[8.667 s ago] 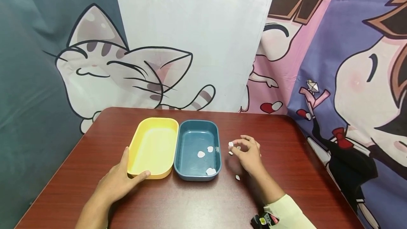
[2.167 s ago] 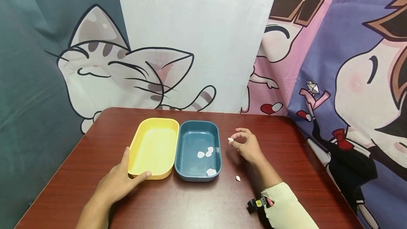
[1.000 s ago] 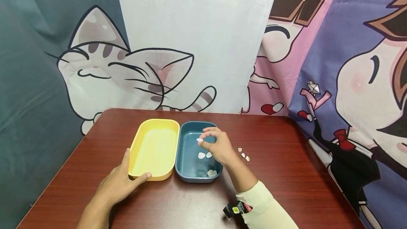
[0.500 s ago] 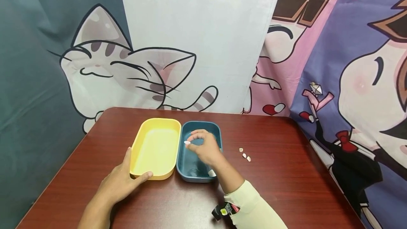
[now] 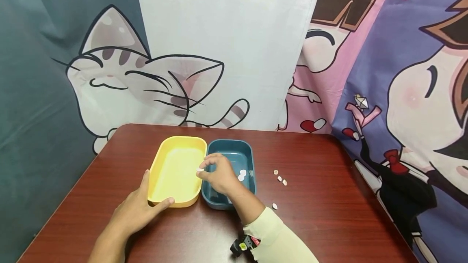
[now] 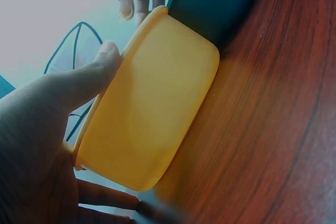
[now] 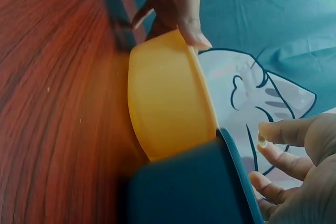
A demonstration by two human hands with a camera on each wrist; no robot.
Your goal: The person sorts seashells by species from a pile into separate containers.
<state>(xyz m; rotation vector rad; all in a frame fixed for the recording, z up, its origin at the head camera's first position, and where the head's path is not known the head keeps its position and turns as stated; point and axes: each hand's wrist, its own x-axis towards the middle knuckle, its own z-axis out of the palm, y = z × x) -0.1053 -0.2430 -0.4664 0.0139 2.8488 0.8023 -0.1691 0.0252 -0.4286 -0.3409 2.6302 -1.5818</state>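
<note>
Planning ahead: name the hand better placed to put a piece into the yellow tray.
Likely the right hand: it pinches a piece close to the yellow tray; the left hand holds only its corner.

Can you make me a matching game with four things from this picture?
Things:
1. left grip
2. right grip
3. blue tray
4. table

Clues:
A. has white pieces lying inside it
B. is red-brown
C. touches a corner of the yellow tray
D. pinches a small white piece

Right pairs: 1-C, 2-D, 3-A, 4-B
</note>
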